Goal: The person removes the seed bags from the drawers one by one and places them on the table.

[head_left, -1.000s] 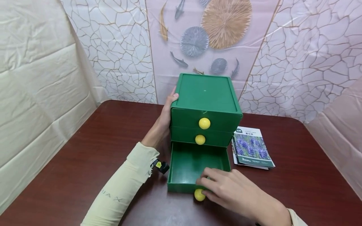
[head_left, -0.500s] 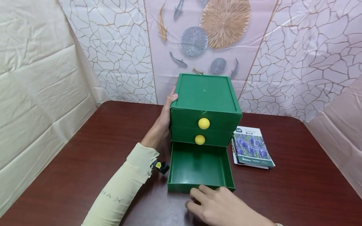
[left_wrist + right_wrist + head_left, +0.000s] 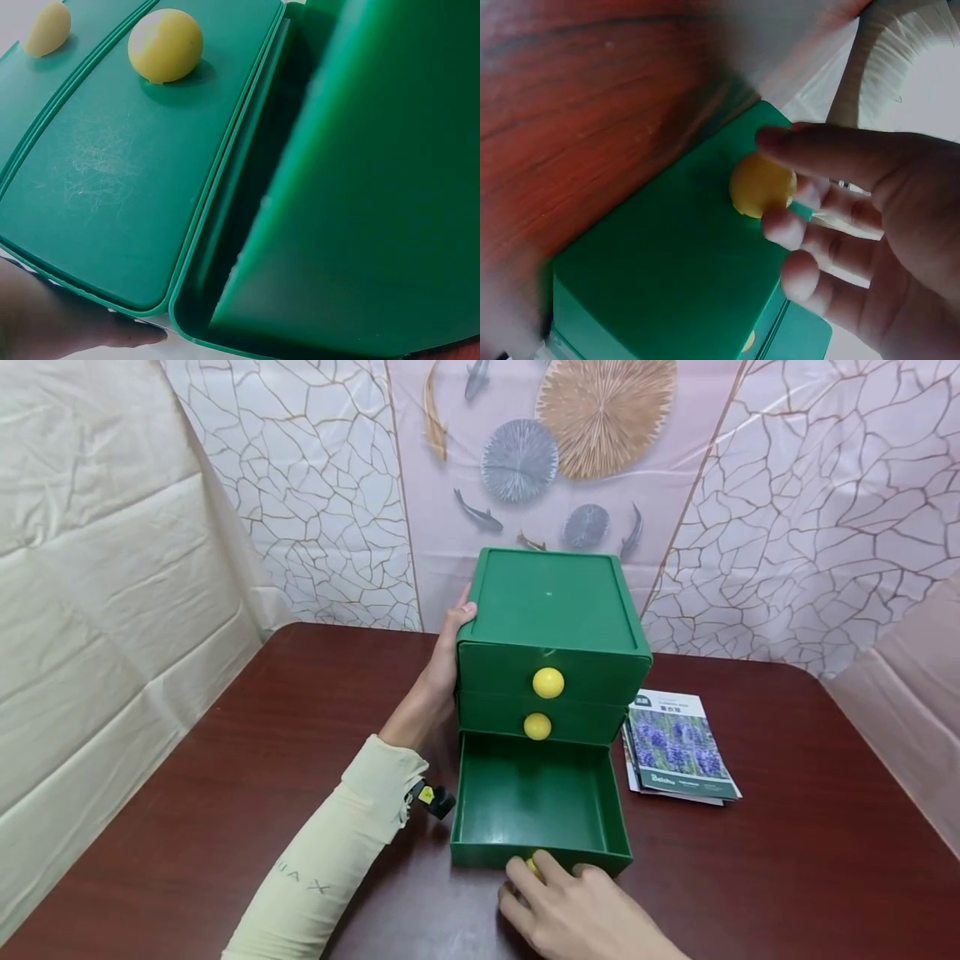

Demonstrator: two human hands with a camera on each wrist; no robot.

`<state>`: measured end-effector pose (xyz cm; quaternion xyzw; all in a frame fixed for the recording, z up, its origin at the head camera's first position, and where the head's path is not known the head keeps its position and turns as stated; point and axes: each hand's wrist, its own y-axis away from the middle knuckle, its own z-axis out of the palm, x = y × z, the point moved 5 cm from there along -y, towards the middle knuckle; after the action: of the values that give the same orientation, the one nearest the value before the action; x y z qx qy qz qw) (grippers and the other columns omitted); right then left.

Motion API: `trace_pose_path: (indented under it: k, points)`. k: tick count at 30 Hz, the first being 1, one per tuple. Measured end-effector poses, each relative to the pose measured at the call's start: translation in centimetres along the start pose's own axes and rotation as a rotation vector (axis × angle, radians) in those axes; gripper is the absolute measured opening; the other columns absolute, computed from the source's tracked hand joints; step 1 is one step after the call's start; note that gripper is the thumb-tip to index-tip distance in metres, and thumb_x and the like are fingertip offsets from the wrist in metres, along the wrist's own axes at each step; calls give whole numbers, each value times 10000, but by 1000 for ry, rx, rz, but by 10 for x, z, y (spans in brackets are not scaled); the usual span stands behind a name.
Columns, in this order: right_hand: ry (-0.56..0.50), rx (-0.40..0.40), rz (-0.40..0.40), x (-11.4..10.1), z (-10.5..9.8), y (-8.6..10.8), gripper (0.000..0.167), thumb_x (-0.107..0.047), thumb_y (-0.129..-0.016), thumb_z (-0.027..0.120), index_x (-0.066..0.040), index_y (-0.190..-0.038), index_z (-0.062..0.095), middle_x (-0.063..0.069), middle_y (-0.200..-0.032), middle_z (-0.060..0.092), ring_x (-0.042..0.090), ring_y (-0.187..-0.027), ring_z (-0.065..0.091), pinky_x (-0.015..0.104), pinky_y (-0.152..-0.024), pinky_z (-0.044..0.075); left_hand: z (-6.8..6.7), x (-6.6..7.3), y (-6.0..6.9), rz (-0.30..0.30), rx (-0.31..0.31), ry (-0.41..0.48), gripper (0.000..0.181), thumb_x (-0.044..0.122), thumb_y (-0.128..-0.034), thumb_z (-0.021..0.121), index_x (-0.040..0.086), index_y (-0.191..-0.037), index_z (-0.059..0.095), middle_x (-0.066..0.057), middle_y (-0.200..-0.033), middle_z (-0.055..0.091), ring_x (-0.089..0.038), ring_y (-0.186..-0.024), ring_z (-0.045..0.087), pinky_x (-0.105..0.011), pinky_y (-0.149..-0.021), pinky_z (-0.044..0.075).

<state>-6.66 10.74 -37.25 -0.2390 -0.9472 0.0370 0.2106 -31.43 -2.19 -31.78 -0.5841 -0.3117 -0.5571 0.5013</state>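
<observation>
A green cabinet (image 3: 555, 597) with yellow round knobs stands on the table. Its bottom drawer (image 3: 525, 802) is pulled out, the green floor showing. Against the cabinet's left side rests my left hand (image 3: 444, 664), fingers extended along the wall and thumb at the top edge; part of that hand also appears at the lower left of the left wrist view. Thumb and fingers of my right hand (image 3: 573, 906) pinch the bottom drawer's yellow knob (image 3: 761, 184), which the fingers partly cover in the head view. The two upper drawers (image 3: 555, 672) sit closed.
A small stack of booklets (image 3: 678, 747) with purple flowers on the cover lies right of the cabinet on the dark red-brown table (image 3: 810, 793). Patterned cloth (image 3: 322, 485) hangs behind, and pale cloth (image 3: 105, 568) lines the left side.
My right hand has moved from the knob's right side to over its front, fingers now around it. The left hand stays on the cabinet. The head view has shifted slightly.
</observation>
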Motion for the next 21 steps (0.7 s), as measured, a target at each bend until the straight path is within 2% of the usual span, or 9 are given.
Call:
trace_pose_path:
  k: [8, 12, 17, 21]
  points:
    - [65, 8, 49, 2, 2, 0, 280, -438, -918, 773, -213, -1043, 662, -7, -1004, 505, 110, -716, 413, 217, -411, 115, 2, 3, -2, 1, 2, 5, 853, 614, -945, 368, 363, -1711, 90, 87, -1757, 99, -160, -1567, 146, -550, -1244, 145]
    - [93, 17, 62, 4, 2, 1, 259, -398, -903, 786, -200, -989, 642, 0, -989, 490, 114, -676, 390, 227, -414, 110, 3, 5, -2, 0, 1, 7, 842, 606, -944, 373, 380, -1708, 97, 102, -1751, 113, -141, -1560, 156, -526, -1245, 150]
    - [92, 37, 57, 5, 2, 1, 253, -339, -896, 793, -177, -904, 599, 4, -943, 456, 111, -605, 332, 232, -418, 100, 2, 4, -2, 8, 3, 9, 820, 593, -961, 366, 379, -1707, 101, 111, -1752, 108, -131, -1566, 142, -527, -1247, 146]
    - [57, 32, 55, 3, 4, 2, 269, -362, -918, 791, -176, -894, 599, -4, -926, 445, 98, -592, 293, 219, -420, 104, 1, -1, 0, -7, -9, 5, 815, 594, -963, 350, 389, -1706, 82, 108, -1754, 83, -140, -1566, 124, -544, -1242, 137]
